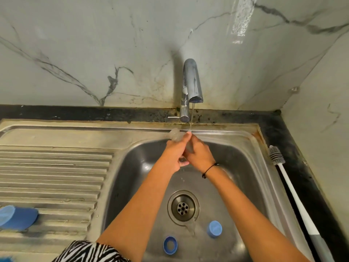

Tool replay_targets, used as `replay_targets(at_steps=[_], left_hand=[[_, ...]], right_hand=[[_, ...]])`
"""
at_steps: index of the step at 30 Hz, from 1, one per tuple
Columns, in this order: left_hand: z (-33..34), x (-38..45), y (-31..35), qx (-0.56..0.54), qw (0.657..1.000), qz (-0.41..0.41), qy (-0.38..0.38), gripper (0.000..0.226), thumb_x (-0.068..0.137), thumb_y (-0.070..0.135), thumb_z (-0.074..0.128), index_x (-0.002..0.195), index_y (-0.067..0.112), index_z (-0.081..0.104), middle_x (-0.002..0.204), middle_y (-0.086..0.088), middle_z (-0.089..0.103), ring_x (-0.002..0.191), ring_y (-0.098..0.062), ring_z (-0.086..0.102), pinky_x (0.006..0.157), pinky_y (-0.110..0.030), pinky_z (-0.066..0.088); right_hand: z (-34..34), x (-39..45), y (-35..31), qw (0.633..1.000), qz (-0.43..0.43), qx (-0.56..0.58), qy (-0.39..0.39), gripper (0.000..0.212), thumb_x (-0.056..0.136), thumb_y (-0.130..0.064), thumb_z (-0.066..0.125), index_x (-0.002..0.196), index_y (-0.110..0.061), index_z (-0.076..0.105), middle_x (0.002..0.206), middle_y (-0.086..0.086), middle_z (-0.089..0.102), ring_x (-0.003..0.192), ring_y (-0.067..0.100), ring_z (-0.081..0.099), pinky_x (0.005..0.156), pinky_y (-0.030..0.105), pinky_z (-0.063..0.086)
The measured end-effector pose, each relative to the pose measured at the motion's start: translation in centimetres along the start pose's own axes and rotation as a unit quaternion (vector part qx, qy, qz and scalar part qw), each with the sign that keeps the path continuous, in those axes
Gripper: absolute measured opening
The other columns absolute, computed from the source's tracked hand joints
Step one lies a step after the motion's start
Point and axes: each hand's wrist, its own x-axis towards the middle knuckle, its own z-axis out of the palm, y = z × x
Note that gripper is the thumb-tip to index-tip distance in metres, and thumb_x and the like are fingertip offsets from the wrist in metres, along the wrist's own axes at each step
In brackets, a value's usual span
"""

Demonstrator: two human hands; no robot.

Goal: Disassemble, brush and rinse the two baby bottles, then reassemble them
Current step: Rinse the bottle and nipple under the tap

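- We read no brand, label or writing on any item in view.
- Left hand (pixel 174 154) and right hand (pixel 198 155): both curl around a clear bottle (pixel 176 136) (translucent, cylindrical, blurred), held over the basin under the tap; the right wrist carries a thin black cord bracelet (pixel 210 169).
- Tap (pixel 191 86): a curved chrome spout, from which a thin stream of water falls onto the fingers.
- Sink (pixel 132 154): brushed stainless steel, with a round perforated drain (pixel 183 208) and a ribbed draining board (pixel 52 176) on the left.
- Blue ring (pixel 170 245) and blue cap (pixel 214 229): smooth plastic, lying apart on the basin floor near the drain; a clear soft part (pixel 191 226) lies between them (we cannot tell what it is).
- Blue bottle (pixel 18 217): lying on its side on the draining board.
- Bottle brush (pixel 294 188): grey bristled head, white handle, on the black counter (pixel 294 148) to the right of the sink.
- Wall (pixel 94 53): pale veined marble.
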Motion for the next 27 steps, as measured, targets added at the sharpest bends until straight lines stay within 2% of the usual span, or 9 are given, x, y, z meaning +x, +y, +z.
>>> replay_targets(at_steps=[3,6,10,13,15,18,20,23,27], left_hand=[[0.6,-0.4,0.1,0.000,1.000,0.012,0.010,0.049,0.083,0.041,0.069,0.120,0.010,0.056,0.115,-0.010,0.062,0.104,-0.025,0.058,0.072,-0.035,0.051],[0.2,-0.8,0.4,-0.022,0.999,0.025,0.003,0.039,0.082,0.028,0.073,0.114,0.010,0.060,0.098,-0.005,0.063,0.086,-0.018,0.058,0.070,-0.028,0.047],[-0.7,-1.7,0.2,-0.018,0.995,0.069,-0.063,0.012,0.083,0.008,0.069,0.093,0.012,0.063,0.084,-0.002,0.066,0.075,-0.013,0.060,0.066,-0.026,0.044],[-2.0,-1.6,0.0,-0.122,0.984,0.081,-0.103,0.005,0.089,0.003,0.058,0.087,0.007,0.060,0.078,-0.006,0.064,0.071,-0.015,0.060,0.065,-0.025,0.052],[-2.4,-1.5,-0.1,-0.154,0.979,0.087,-0.101,0.011,0.094,0.004,0.051,0.085,0.007,0.058,0.077,-0.005,0.061,0.071,-0.014,0.059,0.061,-0.023,0.054],[-2.0,-1.4,0.2,-0.033,0.992,0.096,-0.074,0.008,0.097,0.014,0.051,0.094,0.009,0.058,0.085,-0.006,0.062,0.073,-0.014,0.058,0.066,-0.023,0.053],[-1.3,-1.6,0.4,0.058,0.991,0.104,-0.062,0.021,0.091,0.025,0.061,0.106,0.009,0.059,0.101,-0.008,0.067,0.087,-0.020,0.063,0.083,-0.034,0.053],[-0.5,-2.1,0.7,0.081,0.989,0.125,-0.021,0.018,0.085,0.029,0.070,0.088,0.019,0.056,0.094,0.002,0.063,0.087,-0.013,0.059,0.080,-0.028,0.048],[-1.3,-1.6,0.7,0.034,0.991,0.128,-0.013,0.018,0.083,0.023,0.072,0.094,0.016,0.060,0.101,-0.006,0.067,0.095,-0.021,0.063,0.079,-0.030,0.048]], right_hand=[[0.2,-0.9,0.2,0.976,-0.082,-0.194,0.061,0.068,0.089,-0.019,0.055,0.146,-0.003,0.021,0.137,0.017,0.042,0.124,0.033,0.040,0.103,0.033,0.027],[0.6,-2.1,0.8,0.973,-0.100,-0.188,0.092,0.075,0.086,-0.024,0.062,0.146,-0.003,0.022,0.134,0.017,0.042,0.122,0.033,0.042,0.103,0.035,0.030],[-0.1,-2.0,0.4,0.995,0.053,0.075,0.035,0.079,0.072,-0.032,0.078,0.138,-0.020,0.036,0.125,0.008,0.054,0.111,0.025,0.056,0.092,0.040,0.049],[-0.9,-2.1,-0.5,0.916,0.118,0.372,-0.091,0.059,0.079,-0.019,0.075,0.130,-0.015,0.045,0.117,0.009,0.062,0.098,0.021,0.066,0.078,0.035,0.058],[-0.9,-2.0,-0.9,0.882,0.123,0.438,-0.123,0.048,0.084,-0.017,0.068,0.126,-0.014,0.046,0.114,0.009,0.063,0.093,0.019,0.067,0.074,0.031,0.059],[-0.4,-1.4,-1.3,0.929,0.140,0.337,-0.069,0.052,0.083,-0.022,0.071,0.124,-0.016,0.040,0.116,0.010,0.061,0.091,0.019,0.067,0.074,0.031,0.059],[0.0,-1.0,-1.4,0.985,0.121,0.125,-0.018,0.062,0.081,-0.027,0.071,0.128,-0.017,0.033,0.115,0.011,0.060,0.095,0.025,0.065,0.077,0.035,0.056],[0.8,-1.1,-2.0,0.991,0.060,-0.116,0.037,0.067,0.082,-0.032,0.066,0.135,-0.011,0.030,0.124,0.014,0.050,0.111,0.034,0.055,0.085,0.038,0.046],[0.5,-1.6,-2.0,0.996,0.028,-0.067,0.045,0.076,0.078,-0.032,0.071,0.138,-0.013,0.028,0.126,0.014,0.050,0.108,0.033,0.057,0.084,0.039,0.048]])
